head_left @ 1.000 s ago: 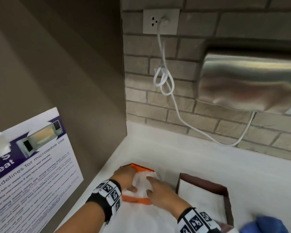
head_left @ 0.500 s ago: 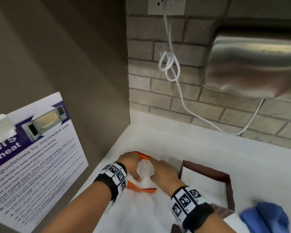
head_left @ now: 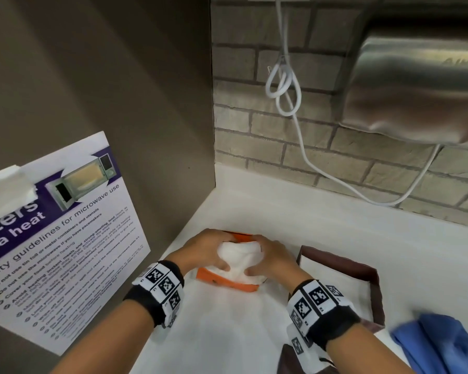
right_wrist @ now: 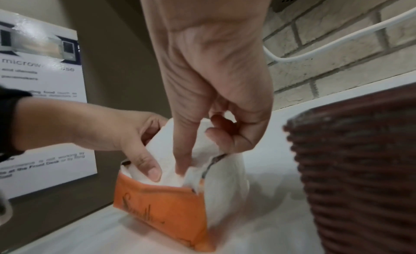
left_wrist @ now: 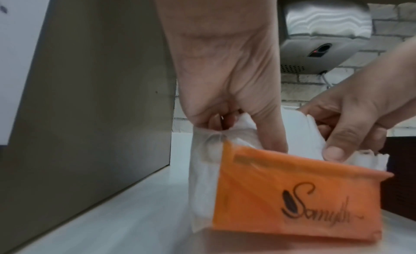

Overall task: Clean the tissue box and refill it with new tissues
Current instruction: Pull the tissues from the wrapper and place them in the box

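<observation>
Together, the left hand (head_left: 204,251) and right hand (head_left: 274,259) pinch white tissues (head_left: 239,255) inside the orange pack (left_wrist: 299,192), near the countertop's (head_left: 335,230) left rear corner; its script is unreadable.

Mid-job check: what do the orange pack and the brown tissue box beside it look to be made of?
Orange pack: thin, glossy plastic film, apparently; it creases and a clear end shows the white tissues inside. Brown tissue box: woven, ribbed wall, probably wicker or rattan, matte dark finish.
</observation>
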{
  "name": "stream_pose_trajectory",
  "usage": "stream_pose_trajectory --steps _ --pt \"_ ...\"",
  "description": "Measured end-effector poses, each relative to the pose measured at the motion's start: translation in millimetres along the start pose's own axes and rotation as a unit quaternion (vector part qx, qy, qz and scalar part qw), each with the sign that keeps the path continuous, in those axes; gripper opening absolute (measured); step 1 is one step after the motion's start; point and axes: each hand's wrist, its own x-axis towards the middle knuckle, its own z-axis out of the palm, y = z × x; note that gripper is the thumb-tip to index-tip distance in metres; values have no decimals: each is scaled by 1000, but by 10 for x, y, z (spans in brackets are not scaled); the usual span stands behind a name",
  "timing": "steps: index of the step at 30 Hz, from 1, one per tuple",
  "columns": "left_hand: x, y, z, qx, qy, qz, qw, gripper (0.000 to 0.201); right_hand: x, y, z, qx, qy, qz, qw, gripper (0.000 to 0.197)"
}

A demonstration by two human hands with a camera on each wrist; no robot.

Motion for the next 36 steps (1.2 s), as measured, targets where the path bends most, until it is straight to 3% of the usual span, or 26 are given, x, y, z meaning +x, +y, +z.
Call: stream_pose_trajectory --steps 10,14,21,26,30,33,36 --pt "-77 43 20 103 69 25 992 62 -16 121 -55 35 14 -12 999 71" --pt "-91 70 -16 182 52 24 982 39 -24 120 -24 46 44 -24 998 55" --pt "-80 0 -100 176 52 30 983 40 14 146 7 38 69 -38 996 45" --pt "-86 -154 -154 90 41 -30 995 48 -27 241 -61 135 80 -62 986 50" --pt "-102 -211 -205 -33 64 -39 997 49 -31 296 -86 240 92 -57 965 43" --pt "-134 -217 -242 -164 95 -38 981 48 -19 330 -95 338 89 -34 936 57" --pt "-164 -187 -247 -302 114 -19 946 45 0 350 -92 395 85 -36 914 68"
